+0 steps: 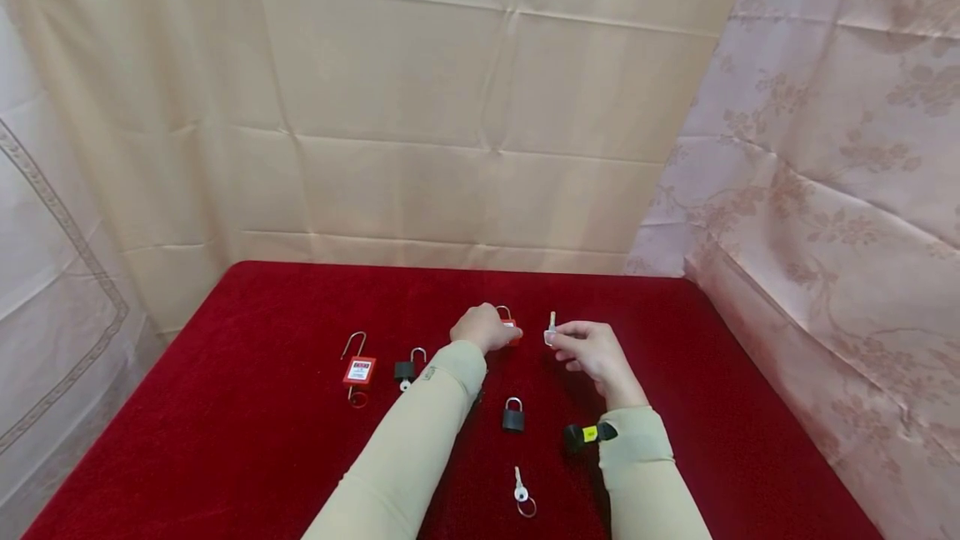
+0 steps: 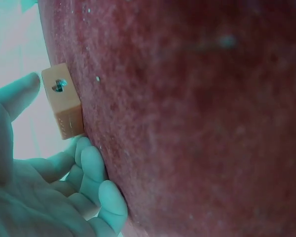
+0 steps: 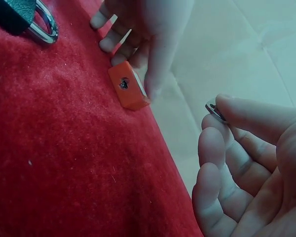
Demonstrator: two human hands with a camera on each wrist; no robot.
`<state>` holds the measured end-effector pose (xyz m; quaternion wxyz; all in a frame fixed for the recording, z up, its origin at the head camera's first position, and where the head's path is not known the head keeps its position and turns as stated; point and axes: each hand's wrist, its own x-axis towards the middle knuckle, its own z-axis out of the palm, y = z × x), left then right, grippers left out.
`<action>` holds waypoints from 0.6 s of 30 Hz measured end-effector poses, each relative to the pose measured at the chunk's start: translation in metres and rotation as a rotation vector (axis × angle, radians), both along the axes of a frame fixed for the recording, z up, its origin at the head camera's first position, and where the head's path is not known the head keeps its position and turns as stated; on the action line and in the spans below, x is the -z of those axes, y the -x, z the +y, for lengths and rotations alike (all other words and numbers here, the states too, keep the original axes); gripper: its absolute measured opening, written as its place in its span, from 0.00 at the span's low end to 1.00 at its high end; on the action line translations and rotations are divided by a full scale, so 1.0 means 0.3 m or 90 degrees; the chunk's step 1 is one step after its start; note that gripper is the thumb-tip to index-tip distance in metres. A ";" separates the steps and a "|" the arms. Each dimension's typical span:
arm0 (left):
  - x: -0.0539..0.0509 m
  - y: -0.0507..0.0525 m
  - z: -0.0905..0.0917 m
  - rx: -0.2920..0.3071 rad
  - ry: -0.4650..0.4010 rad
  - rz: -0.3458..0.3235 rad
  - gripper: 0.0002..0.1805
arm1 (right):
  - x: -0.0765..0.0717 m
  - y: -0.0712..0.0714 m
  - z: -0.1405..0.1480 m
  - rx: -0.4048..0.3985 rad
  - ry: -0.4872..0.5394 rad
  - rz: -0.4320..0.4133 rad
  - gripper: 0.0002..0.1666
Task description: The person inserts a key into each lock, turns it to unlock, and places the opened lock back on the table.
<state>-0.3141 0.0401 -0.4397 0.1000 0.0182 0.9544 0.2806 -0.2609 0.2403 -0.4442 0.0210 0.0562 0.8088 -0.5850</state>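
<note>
Near the far side of the table, my left hand [image 1: 480, 328] holds a red padlock [image 1: 512, 333] between thumb and fingers. Its shackle points away, and its keyhole end shows in both wrist views, including the right wrist view of the padlock [image 3: 126, 87]. To the right, my right hand [image 1: 594, 352] pinches a small silver key [image 1: 552, 325] by its head, blade pointing up. The key is apart from the padlock. Only the rim of the key's head [image 3: 215, 111] shows in the right wrist view.
Another red padlock [image 1: 360, 369], its shackle open, lies left with a ring. Beside it is a black padlock [image 1: 405, 370] with a key. A second black padlock [image 1: 513, 419] lies between my arms; nearer is a key [image 1: 521, 490] on a ring. Red cloth [image 1: 247, 457] covers the table.
</note>
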 end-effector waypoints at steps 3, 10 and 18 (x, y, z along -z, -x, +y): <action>0.011 0.005 0.010 -0.006 0.009 0.001 0.20 | 0.001 0.001 -0.002 0.002 0.002 -0.002 0.13; 0.030 0.023 0.035 -0.017 0.016 0.007 0.19 | 0.002 -0.003 0.003 0.000 -0.001 -0.006 0.14; 0.008 0.009 0.040 -0.027 -0.092 0.021 0.28 | -0.007 -0.003 0.002 -0.004 -0.007 -0.002 0.16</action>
